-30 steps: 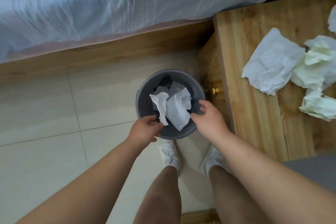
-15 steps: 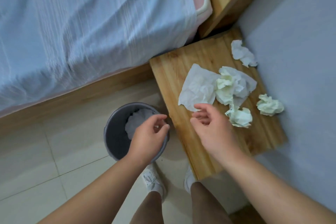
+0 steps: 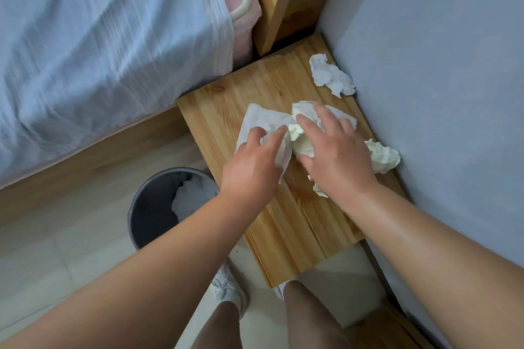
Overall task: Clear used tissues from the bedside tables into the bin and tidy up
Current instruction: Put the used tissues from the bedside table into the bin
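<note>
While both arms reach forward, left hand lies straight-fingered on flat white tissue; right hand spreads over crumpled pale tissues. Light wooden bedside surface butts wall on its right; round grey bin on floor, beside left edge.

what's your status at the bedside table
Left hand open on flat white tissue; right hand open over crumpled cream tissues. Round grey bin beside wooden table, nothing blocking.

The person's arms are bare as far up as I can see, and so are the legs. The left foot wears a pale white shoe over a white sock.
</note>
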